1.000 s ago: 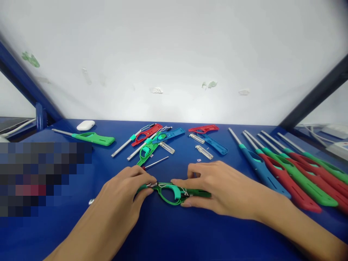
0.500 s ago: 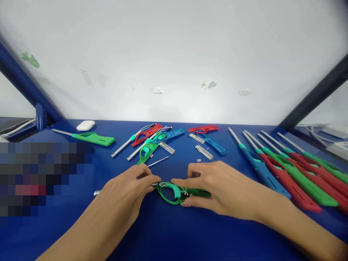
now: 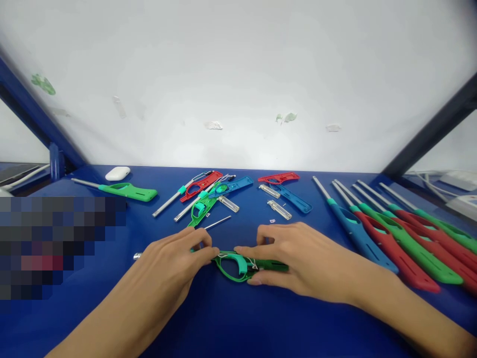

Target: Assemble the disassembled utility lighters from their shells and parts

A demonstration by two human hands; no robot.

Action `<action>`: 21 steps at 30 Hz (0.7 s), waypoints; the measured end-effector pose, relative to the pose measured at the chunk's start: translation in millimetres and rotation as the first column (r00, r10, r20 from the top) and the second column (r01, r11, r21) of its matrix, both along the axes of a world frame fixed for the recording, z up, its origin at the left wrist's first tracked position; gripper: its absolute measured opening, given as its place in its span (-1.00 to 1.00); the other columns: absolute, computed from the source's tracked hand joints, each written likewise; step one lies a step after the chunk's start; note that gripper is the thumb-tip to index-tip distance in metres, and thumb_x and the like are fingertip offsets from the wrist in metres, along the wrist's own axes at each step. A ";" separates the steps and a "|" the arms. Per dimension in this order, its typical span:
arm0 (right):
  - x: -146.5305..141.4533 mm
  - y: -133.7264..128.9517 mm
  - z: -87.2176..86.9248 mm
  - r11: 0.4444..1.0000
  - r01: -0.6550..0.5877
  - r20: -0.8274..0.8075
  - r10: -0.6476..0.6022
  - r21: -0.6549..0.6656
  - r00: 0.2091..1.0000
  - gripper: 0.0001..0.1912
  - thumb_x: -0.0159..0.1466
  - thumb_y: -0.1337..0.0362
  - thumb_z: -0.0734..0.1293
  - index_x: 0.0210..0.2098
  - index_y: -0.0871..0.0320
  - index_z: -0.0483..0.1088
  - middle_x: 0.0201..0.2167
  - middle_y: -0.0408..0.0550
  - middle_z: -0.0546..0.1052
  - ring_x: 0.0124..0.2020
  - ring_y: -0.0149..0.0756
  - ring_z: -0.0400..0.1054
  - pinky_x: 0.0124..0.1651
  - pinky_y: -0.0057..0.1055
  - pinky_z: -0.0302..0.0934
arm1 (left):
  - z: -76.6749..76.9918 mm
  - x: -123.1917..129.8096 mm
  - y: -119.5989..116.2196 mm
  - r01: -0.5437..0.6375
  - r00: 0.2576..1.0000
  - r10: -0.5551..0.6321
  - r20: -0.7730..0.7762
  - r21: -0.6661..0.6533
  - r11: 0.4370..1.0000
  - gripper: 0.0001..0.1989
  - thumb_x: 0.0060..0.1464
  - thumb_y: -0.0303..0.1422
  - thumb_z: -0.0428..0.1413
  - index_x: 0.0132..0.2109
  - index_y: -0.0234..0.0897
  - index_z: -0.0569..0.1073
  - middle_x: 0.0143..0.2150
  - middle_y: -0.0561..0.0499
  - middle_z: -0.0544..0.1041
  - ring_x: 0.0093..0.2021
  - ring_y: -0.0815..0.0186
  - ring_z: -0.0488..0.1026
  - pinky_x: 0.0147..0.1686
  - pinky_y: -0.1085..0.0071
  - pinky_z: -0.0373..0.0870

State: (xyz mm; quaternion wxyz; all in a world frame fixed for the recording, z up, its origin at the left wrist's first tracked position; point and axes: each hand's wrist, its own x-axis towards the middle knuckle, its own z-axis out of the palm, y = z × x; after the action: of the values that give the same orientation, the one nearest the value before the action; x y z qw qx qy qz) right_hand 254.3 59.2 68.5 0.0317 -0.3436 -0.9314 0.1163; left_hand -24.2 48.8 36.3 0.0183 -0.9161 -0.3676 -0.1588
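A green lighter handle half [image 3: 228,275] lies open side up on the blue table in front of me, with a teal trigger [image 3: 241,263] and thin wires inside it. My right hand [image 3: 298,261] grips this handle half near its middle, thumb on the near edge and fingers on the far edge. At the front end, my left hand [image 3: 182,263] pinches with thumb and forefinger where the tube meets the handle. The tip of the metal lighter tube [image 3: 137,256] sticks out left of that hand; its middle is hidden underneath.
Behind my hands lie lighter parts: a red shell [image 3: 279,177], a blue shell [image 3: 294,198], clear fuel tanks [image 3: 279,209] and a thin metal rod [image 3: 218,223]. Several whole lighters [image 3: 372,233] lie at right. A green lighter [image 3: 128,191] and white earbud case [image 3: 118,173] are back left.
The tube's tip has shifted slightly right and away from me, as my left hand's fingers moved a little at the handle's front end. My right hand keeps its grip in place.
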 end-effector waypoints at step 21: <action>0.4 3.4 -1.1 1.000 -0.011 -0.030 0.012 0.007 0.999 -0.52 0.46 -0.09 0.27 0.31 -0.18 0.38 -0.21 -0.12 0.47 -0.28 -0.27 0.44 -0.32 -0.36 0.12 | -12.0 9.8 -8.6 -0.195 0.969 0.200 0.144 -0.047 0.980 -0.54 0.32 -0.59 -0.15 -0.20 -0.16 0.62 -0.20 0.00 0.51 -0.43 0.41 0.45 -0.36 0.48 0.44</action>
State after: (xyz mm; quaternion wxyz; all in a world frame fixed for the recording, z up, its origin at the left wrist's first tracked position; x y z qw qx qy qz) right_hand 254.7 62.6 67.3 0.0460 -0.3363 -0.9331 0.1186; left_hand -14.4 40.1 24.3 -0.0084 -0.8608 -0.4598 -0.2179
